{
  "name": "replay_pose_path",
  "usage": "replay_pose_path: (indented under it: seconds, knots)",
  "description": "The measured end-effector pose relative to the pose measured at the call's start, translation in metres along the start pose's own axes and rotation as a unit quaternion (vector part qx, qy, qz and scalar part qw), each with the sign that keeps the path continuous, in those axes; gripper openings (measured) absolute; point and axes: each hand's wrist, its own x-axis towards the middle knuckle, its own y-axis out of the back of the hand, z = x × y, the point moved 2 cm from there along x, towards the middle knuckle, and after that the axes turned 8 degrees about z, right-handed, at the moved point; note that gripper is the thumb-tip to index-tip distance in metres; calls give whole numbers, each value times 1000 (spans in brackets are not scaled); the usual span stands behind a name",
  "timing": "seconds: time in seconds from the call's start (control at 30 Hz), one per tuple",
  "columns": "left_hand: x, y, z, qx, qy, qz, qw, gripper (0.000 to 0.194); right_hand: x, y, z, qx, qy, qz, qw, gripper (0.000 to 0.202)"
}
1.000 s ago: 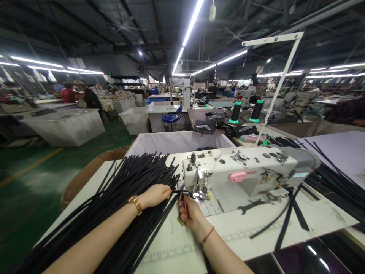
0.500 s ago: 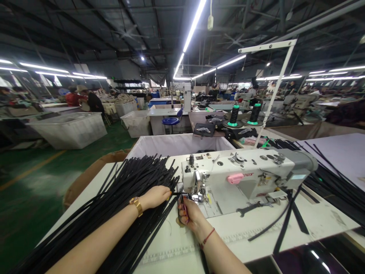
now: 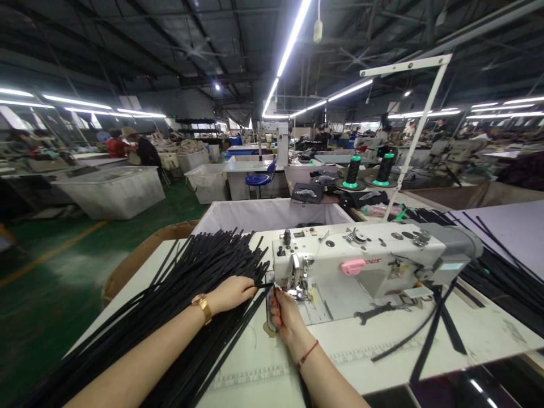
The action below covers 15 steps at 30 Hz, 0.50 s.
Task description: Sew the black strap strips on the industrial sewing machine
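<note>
Beside the needle of a white sewing machine point(image 3: 335, 255), both my hands are close together. My left hand point(image 3: 236, 292), with a gold watch on its wrist, pinches the end of a thin black strap point(image 3: 264, 285), which stretches across to my right hand. A wide heap of black straps point(image 3: 182, 306) lies under my left hand and forearm. My right hand point(image 3: 287, 314) is closed around small thread snips point(image 3: 275, 290), mostly hidden by the fingers. Their dark tip points up at the strap, just left of the presser foot point(image 3: 297, 293).
A wrench point(image 3: 374, 313) lies on the machine bed, and loose strap pieces point(image 3: 429, 334) hang over the table's front edge. Behind the machine stand a white-lined bin point(image 3: 272, 214) and two black thread cones point(image 3: 352, 171). More straps point(image 3: 501, 289) lie at right. Co-workers sit far left.
The snips in my right hand have tilted up and shifted slightly toward the strap. My left hand keeps its pinch in nearly the same place. The whole view has shifted a little.
</note>
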Motion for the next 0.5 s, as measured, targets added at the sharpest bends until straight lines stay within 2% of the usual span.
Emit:
replay_pose_path:
  seconds: [0.07,0.1,0.17,0.23,0.27,0.33,0.4,0.43,0.5]
  knots:
    - [-11,12,4,4,-24,28,999,27,-11,1,3,1,12,-4,1000,34]
    - [-19,21,5,4,-38,61,997,26,-19,3,4,-1,12,-7,1000,37]
    - [-41,44,1,-8,-51,167,985,24,-37,8,8,-2,-3,-18,1000,41]
    - [-75,74,-12,-55,-3,295,954,24,-57,15,13,0,-25,-37,999,44]
    - [-97,89,-21,-97,46,349,931,26,-68,19,16,1,-34,-45,998,45]
    - [-152,119,-41,-210,156,429,865,29,-87,29,23,-7,-42,-55,998,45]
    - [-219,145,-52,-282,214,521,777,28,-103,41,32,-41,-34,-54,997,51]
    - [-255,157,-52,-276,236,567,740,28,-110,47,37,-68,-27,-50,996,55]
    - [-325,173,-43,-182,308,637,683,34,-123,62,47,-127,-7,-39,991,65]
